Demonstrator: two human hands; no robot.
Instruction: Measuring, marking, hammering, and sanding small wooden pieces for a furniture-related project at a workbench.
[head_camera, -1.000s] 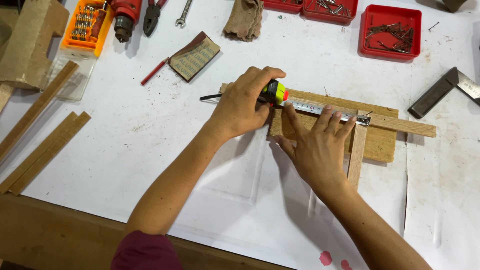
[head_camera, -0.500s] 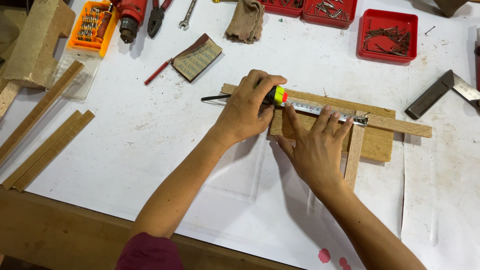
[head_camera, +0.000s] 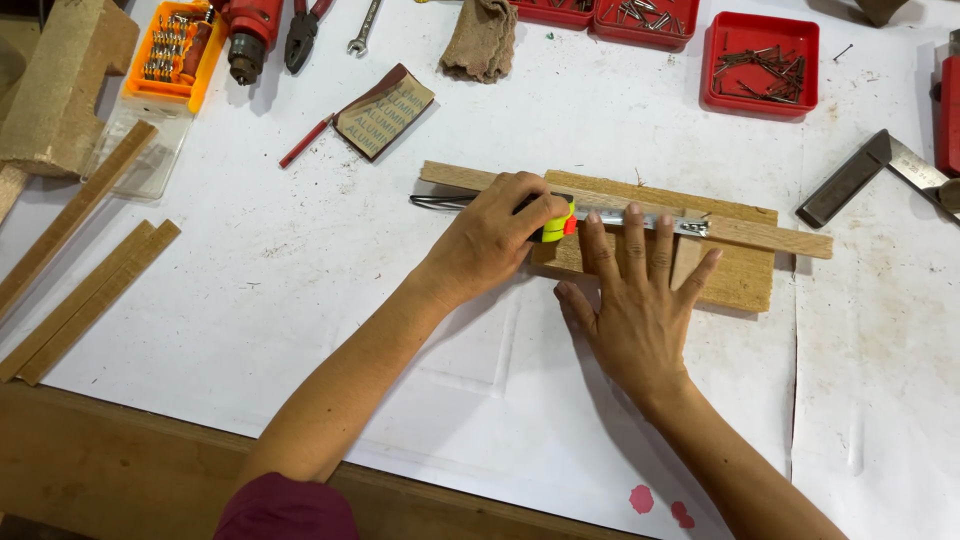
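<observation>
our left hand (head_camera: 495, 240) is wrapped around a yellow tape measure (head_camera: 556, 222), fingers curled shut on its case, and the metal blade runs out to the right along a thin wood strip (head_camera: 770, 236). that strip lies across a flat wood board (head_camera: 745, 275) in the middle of the bench (head_camera: 300, 280), which is covered in white paper. our right hand (head_camera: 635, 300) is spread flat, fingers fanned out, pressing down on the board and strip just below the blade, holding nothing. a dark pencil-like thing pokes out left of the left hand, can't tell exactly what it is. further off: a try square (head_camera: 870, 175) to the right, a red tray of nails (head_camera: 760, 60) up top, folded sandpaper (head_camera: 383, 110), and loose wood slats (head_camera: 85, 300) on the left.
</observation>
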